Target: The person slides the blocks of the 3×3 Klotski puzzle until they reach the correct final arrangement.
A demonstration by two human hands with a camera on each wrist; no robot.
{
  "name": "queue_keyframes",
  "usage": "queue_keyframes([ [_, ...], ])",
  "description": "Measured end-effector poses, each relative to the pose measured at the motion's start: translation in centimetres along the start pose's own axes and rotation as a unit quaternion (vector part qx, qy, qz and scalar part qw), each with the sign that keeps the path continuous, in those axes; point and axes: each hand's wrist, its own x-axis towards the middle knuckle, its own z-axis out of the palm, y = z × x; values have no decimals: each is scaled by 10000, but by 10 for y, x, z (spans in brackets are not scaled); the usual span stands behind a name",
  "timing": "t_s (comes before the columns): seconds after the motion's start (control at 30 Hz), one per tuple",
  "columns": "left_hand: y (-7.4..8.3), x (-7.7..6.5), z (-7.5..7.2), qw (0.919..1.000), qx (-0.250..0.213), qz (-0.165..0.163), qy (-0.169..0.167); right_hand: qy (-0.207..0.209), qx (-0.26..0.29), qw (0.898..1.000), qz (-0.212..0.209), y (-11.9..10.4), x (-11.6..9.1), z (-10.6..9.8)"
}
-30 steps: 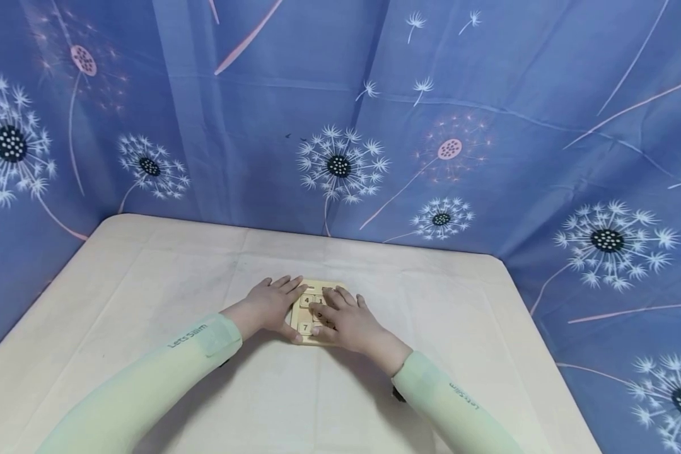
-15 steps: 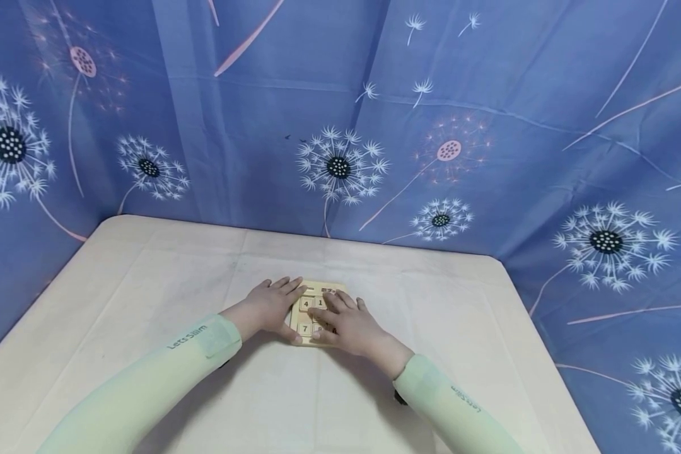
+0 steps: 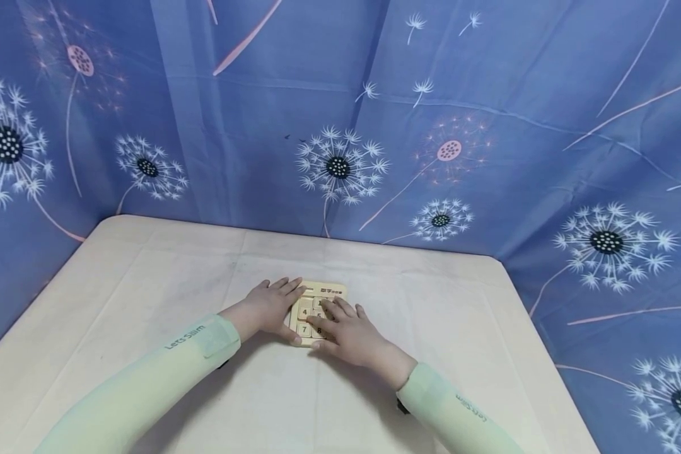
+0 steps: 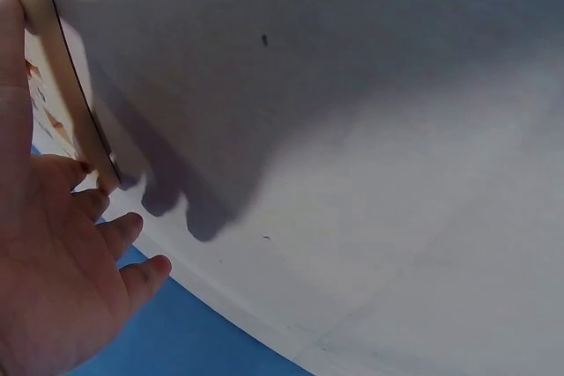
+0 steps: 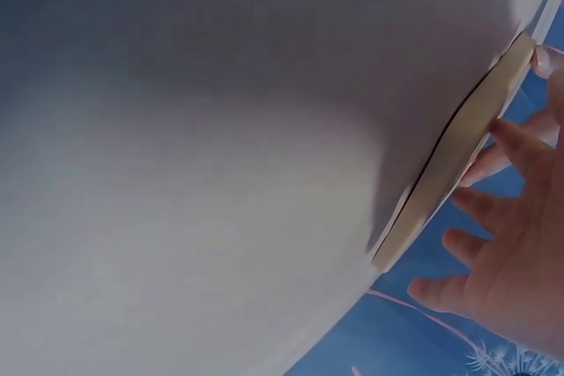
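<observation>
A number sliding puzzle (image 3: 301,289) lies flat on the table, with tiles in a pale yellow frame. On its left side, tile 4 (image 3: 304,312) sits just above tile 7 (image 3: 304,330), with a vacant slot beyond it. My left hand (image 3: 267,308) holds the frame's left side, thumb at the near corner and index finger at the far one. Over the right part stretches my right hand (image 3: 349,331), fingers spread, a fingertip right at tile 4's near edge and the thumb by the frame's near edge. Its fingers hide several right-hand tiles. The right wrist view shows the frame's side (image 5: 458,151) edge-on.
A pale cloth covers the table (image 3: 250,397), whose far edge meets a blue curtain (image 3: 250,126) printed with dandelions. Light green sleeves (image 3: 147,378) cover both forearms. Shadows of the arms fall across the cloth.
Tile 4 has slid toward me, from the top row down against tile 7. My right hand has shifted slightly nearer, showing more of the frame's printed top. The left hand stays put.
</observation>
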Motion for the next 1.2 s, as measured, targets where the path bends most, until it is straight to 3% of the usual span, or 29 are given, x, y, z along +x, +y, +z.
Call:
queue_keyframes([
  [0.4, 2, -1, -1, 9998, -103, -56, -158, -74, 29, 10000, -9, -2, -2, 3],
  [0.73, 1, 0, -1, 9998, -175, -21, -42, 1, 2, 9998, -201, 1, -5, 1],
  [0.93, -1, 0, 2, 9996, -285, 30, -2, 176, -157, 9990, -388, 8, -9, 2],
  [1.2, -1, -2, 1, 9991, -415, 64, 5, 218, -137, 9994, -242, 20, -11, 1],
])
